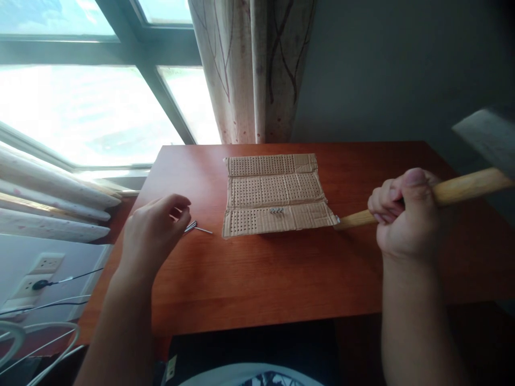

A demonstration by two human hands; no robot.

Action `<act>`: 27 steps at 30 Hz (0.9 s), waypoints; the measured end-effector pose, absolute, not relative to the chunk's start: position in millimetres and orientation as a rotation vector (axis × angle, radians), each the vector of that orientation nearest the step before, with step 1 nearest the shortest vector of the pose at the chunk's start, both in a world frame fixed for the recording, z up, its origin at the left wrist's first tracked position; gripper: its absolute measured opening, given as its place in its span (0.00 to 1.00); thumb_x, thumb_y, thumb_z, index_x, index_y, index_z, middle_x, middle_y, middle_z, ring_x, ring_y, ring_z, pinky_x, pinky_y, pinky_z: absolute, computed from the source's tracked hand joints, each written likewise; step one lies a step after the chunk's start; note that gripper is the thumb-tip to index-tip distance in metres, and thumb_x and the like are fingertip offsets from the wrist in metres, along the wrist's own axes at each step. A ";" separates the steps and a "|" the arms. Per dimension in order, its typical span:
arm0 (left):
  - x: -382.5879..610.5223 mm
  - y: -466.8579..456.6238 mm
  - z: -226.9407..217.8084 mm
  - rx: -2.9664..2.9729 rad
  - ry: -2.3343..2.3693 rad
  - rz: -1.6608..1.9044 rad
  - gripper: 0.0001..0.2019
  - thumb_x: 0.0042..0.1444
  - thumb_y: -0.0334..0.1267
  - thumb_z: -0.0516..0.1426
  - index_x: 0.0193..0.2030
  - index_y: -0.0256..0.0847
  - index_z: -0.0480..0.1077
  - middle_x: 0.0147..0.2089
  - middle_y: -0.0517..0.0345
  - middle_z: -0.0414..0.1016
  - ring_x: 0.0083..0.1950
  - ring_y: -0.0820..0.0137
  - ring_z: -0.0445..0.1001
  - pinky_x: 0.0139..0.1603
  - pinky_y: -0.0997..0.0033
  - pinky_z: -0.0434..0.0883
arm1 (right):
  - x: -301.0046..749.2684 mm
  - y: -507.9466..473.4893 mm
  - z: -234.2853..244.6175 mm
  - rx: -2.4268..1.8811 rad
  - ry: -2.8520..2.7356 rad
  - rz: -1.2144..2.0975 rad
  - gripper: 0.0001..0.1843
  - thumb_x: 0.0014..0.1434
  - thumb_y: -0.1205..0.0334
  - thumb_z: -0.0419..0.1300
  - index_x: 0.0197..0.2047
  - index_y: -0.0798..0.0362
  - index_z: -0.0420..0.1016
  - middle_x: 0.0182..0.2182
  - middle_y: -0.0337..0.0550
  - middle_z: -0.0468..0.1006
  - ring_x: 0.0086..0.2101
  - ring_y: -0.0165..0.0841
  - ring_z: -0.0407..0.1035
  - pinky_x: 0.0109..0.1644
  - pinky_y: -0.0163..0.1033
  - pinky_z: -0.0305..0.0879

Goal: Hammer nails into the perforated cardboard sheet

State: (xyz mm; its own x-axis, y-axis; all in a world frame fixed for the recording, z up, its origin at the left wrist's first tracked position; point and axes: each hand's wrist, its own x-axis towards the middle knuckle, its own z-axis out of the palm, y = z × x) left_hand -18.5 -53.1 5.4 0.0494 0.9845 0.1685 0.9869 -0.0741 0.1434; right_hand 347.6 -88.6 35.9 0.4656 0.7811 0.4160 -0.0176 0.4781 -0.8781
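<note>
My right hand [406,214] is closed around the wooden handle of a hammer [470,187], held up at the right. The grey hammer head is at the upper right, partly blurred. To the left, my left hand [151,230] hovers with bent fingers and a gap between thumb and forefinger; I see nothing in it. Just beside its thumb, a few loose metal nails [197,227] lie on the table. Between my hands is a creased cardboard sheet [273,187] with rows of small holes. Several short metal pieces [277,210] stand in a row on its near panel.
The reddish-brown wooden table [257,284] extends under everything. A window [80,112] and a patterned curtain [257,69] are behind it. At the lower left, a wall socket [38,284] has a plug and cables running past the table's edge.
</note>
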 end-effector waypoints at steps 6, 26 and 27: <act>-11.5 -69.4 3.7 -2.391 -2.012 -0.403 0.12 0.62 0.41 0.51 0.45 0.45 0.74 0.41 0.58 0.79 0.37 0.68 0.77 0.35 0.71 0.66 | 348.0 -89.9 35.7 -0.959 -0.961 0.602 0.21 0.55 0.54 0.65 0.19 0.52 0.61 0.10 0.27 0.53 0.10 0.21 0.44 0.14 0.33 0.38; 14.0 -83.6 -15.5 -2.713 -1.477 0.257 0.11 0.62 0.28 0.50 0.40 0.40 0.73 0.40 0.50 0.76 0.41 0.61 0.76 0.39 0.65 0.70 | 345.7 -92.4 29.8 -0.988 -1.022 0.626 0.24 0.56 0.52 0.66 0.18 0.51 0.59 0.12 0.29 0.54 0.12 0.22 0.47 0.16 0.34 0.40; 14.0 -84.5 -15.8 -2.695 -1.501 0.238 0.11 0.62 0.29 0.49 0.39 0.40 0.73 0.39 0.51 0.76 0.40 0.61 0.76 0.37 0.66 0.69 | 346.1 -92.3 29.3 -0.991 -1.027 0.625 0.25 0.56 0.52 0.66 0.18 0.51 0.59 0.12 0.29 0.54 0.12 0.22 0.47 0.16 0.34 0.40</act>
